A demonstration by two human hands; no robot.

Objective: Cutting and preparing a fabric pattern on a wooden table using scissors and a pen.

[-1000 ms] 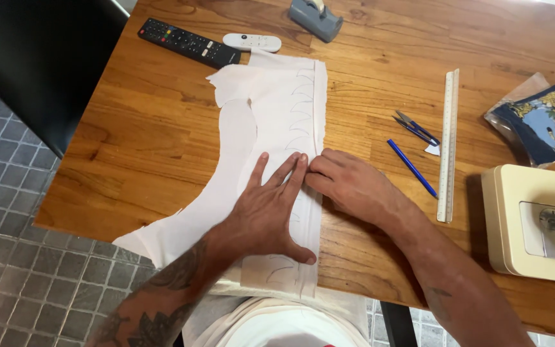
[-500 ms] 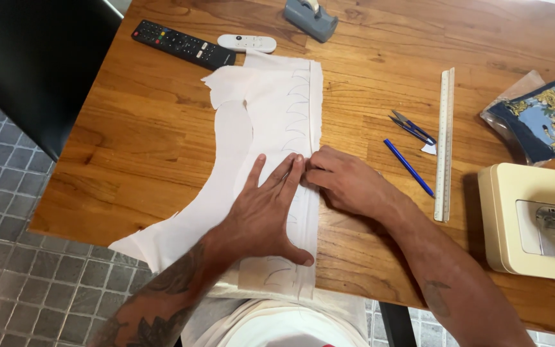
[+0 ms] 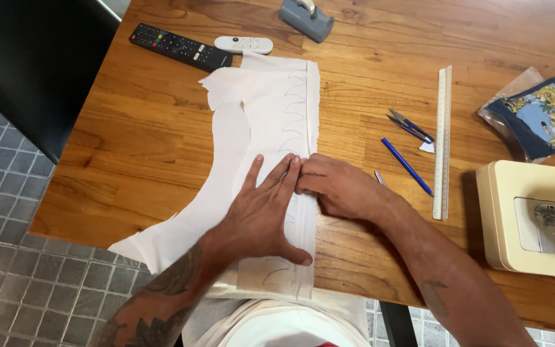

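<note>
A long piece of white fabric (image 3: 271, 109) with pencilled curved marks lies along the wooden table (image 3: 142, 148) and hangs over its near edge. My left hand (image 3: 264, 209) lies flat on the fabric, fingers spread, pressing it down. My right hand (image 3: 338, 186) rests at the fabric's right edge, its fingertips meeting those of the left hand and pinching the cloth's folded edge.
A black remote (image 3: 178, 46), a white remote (image 3: 244, 44) and a grey tape dispenser (image 3: 308, 17) lie at the far side. To the right are small snips (image 3: 409, 126), a blue pen (image 3: 406, 166), a long ruler (image 3: 442, 141), a patterned blue cloth in a bag (image 3: 537, 115) and a cream sewing machine (image 3: 534, 218).
Both hands stay on the fabric in nearly the same spot; only the view has shifted slightly.
</note>
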